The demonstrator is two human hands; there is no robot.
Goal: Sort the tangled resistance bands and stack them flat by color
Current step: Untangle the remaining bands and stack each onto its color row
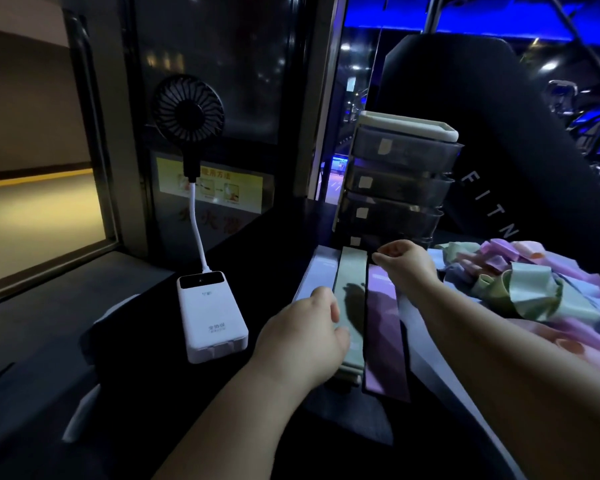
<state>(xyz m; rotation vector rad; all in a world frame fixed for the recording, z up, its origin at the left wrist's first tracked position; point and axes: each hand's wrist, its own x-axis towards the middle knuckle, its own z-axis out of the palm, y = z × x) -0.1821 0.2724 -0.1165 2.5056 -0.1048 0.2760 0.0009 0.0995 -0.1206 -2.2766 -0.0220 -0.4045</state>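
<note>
At twelve o'clock my left grip (305, 336) lies curled on the flat sage-green elastic band (353, 277), right grip (407, 268) curled over the flat lilac band (383, 341); whether either holds, I cannot tell.

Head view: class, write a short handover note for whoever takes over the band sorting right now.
Hands: the left hand has its fingers curled over the near part of the green band; grip unclear. The right hand has its fingers curled at the far end of the purple band; pinch unclear.
Done: pale blue band, green band and purple band lie flat side by side.
Left: the tangled pile on the right, mixed colours, not yet sorted or stacked.
</note>
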